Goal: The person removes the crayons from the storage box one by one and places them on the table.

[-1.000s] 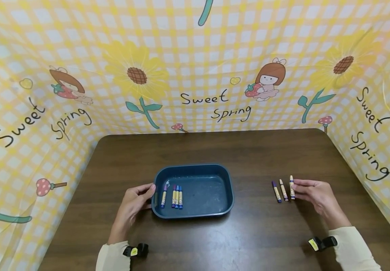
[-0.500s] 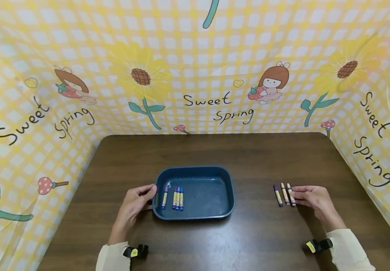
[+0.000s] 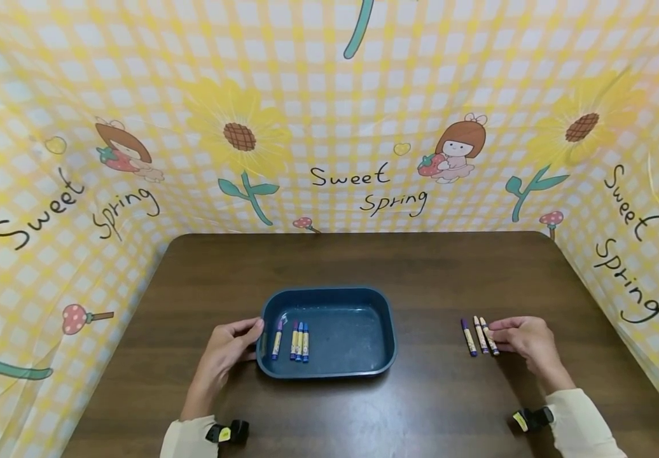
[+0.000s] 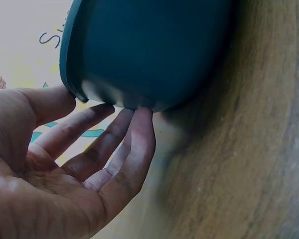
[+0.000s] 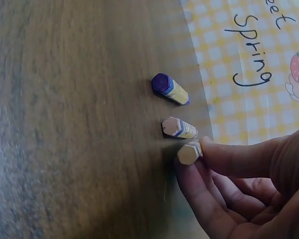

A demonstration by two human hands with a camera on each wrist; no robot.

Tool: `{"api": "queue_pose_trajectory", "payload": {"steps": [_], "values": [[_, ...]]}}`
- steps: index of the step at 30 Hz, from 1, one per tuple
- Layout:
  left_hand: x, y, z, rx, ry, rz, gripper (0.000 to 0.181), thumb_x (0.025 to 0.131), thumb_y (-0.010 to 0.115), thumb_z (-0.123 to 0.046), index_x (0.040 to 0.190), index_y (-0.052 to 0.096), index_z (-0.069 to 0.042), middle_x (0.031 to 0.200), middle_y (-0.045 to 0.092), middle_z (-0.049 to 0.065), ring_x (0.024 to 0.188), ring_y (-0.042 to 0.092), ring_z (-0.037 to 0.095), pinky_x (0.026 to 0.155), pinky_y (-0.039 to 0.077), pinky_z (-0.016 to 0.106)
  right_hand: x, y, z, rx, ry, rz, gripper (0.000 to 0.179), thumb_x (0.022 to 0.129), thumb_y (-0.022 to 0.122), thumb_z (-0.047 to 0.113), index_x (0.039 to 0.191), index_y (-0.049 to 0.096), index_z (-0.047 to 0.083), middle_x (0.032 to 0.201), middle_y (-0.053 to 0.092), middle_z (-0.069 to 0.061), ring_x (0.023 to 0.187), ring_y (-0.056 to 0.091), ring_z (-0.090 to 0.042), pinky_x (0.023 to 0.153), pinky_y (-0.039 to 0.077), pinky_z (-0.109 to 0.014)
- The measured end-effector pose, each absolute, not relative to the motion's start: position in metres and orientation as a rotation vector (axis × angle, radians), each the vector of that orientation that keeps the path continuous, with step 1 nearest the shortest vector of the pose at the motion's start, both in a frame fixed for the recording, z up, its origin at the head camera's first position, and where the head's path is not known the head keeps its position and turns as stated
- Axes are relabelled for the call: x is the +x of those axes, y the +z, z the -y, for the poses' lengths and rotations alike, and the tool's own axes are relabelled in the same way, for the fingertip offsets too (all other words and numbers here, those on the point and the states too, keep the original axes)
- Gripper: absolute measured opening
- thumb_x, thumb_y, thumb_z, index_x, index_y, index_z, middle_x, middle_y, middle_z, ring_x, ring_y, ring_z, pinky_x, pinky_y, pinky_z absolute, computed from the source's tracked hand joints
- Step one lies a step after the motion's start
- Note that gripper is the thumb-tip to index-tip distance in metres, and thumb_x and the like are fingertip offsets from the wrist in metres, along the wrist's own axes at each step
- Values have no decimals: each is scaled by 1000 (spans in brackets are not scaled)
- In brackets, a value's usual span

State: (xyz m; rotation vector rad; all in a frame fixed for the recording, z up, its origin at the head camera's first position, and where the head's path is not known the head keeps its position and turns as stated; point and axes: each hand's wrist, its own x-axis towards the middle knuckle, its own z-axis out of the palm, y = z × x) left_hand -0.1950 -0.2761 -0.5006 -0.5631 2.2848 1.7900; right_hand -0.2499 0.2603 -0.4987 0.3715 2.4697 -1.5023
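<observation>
In the head view my left hand (image 3: 229,346) grips the left end of a dark blue tray (image 3: 352,343), thumb at the rim. The left wrist view shows its fingertips against the tray's outer wall (image 4: 149,55). Inside the tray, a purple-tipped crayon (image 3: 277,340) lies apart from three crayons (image 3: 299,341) set side by side. Over on the right, my right hand (image 3: 527,343) pinches a cream crayon (image 5: 189,153) between thumb and fingers. Close beside that one lies a pale peach crayon (image 5: 179,128), and past it a dark purple crayon (image 5: 169,88).
Everything stands on a brown wooden table (image 3: 421,261). A yellow checked cloth (image 3: 352,114) printed with flowers and lettering rises behind the table and along both sides. A black band (image 3: 532,420) is on the right wrist, another black band (image 3: 228,432) on the left.
The right hand has brought the cream crayon down and left, close beside the peach one, and still pinches it. The left hand keeps its grip on the tray. The head view has shifted slightly.
</observation>
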Motion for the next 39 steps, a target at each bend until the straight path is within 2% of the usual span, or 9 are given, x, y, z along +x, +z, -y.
{"api": "queue_pose_trajectory", "payload": {"steps": [7, 11, 19, 26, 29, 33, 36, 39], "values": [[-195, -502, 275, -577, 1797, -2270, 50, 99, 68, -32, 138, 62, -1, 137, 61, 22, 98, 67, 17, 81, 63, 35, -245, -497, -253, 357, -1247, -2687, 18, 85, 76, 8, 91, 76, -9, 75, 76, -9, 62, 71, -12, 57, 59, -26], [-196, -503, 275, -569, 1801, -2270, 52, 99, 68, -33, 138, 61, -1, 136, 62, 22, 98, 67, 17, 80, 63, 35, -246, -495, -250, 327, -1134, -2754, 15, 85, 75, 9, 88, 76, -6, 72, 75, -8, 60, 69, -11, 54, 56, -25], [-198, -502, 274, -580, 1803, -2270, 51, 99, 69, -33, 138, 62, -1, 136, 63, 21, 97, 67, 17, 79, 63, 33, -249, -494, -248, 185, -919, -2915, 11, 81, 77, 12, 82, 76, 0, 75, 73, -7, 67, 56, -16, 59, 43, -29], [-200, -502, 273, -574, 1811, -2268, 51, 99, 68, -33, 138, 62, -2, 136, 63, 22, 97, 69, 18, 79, 63, 34, -246, -489, -249, 143, -868, -2957, 13, 84, 77, 15, 82, 77, 2, 76, 74, -9, 68, 59, -16, 62, 45, -33], [-199, -504, 272, -558, 1833, -2254, 53, 98, 70, -33, 138, 61, 0, 134, 64, 22, 95, 70, 18, 79, 63, 36, -241, -484, -251, 136, -862, -2997, 14, 85, 78, 17, 85, 78, 3, 81, 77, -10, 69, 62, -13, 65, 46, -33], [-198, -504, 272, -557, 1851, -2241, 52, 98, 70, -31, 138, 61, 1, 133, 64, 22, 94, 71, 19, 79, 64, 37, -237, -475, -251, 194, -1128, -2881, 25, 89, 77, 17, 104, 76, -3, 89, 79, -8, 72, 67, -5, 66, 50, -24], [-197, -503, 274, -584, 1843, -2242, 48, 99, 68, -28, 137, 62, 0, 133, 64, 22, 94, 71, 19, 78, 64, 36, -237, -472, -245, 226, -1454, -2678, 37, 91, 75, 13, 117, 68, -12, 90, 79, -1, 75, 69, 0, 69, 56, -19], [-197, -502, 275, -577, 1825, -2253, 49, 99, 68, -29, 138, 61, 0, 134, 63, 23, 95, 70, 19, 78, 63, 35, -238, -471, -238, 223, -1695, -2527, 41, 92, 74, 8, 120, 63, -19, 86, 77, 9, 76, 70, 1, 72, 59, -19]]}}
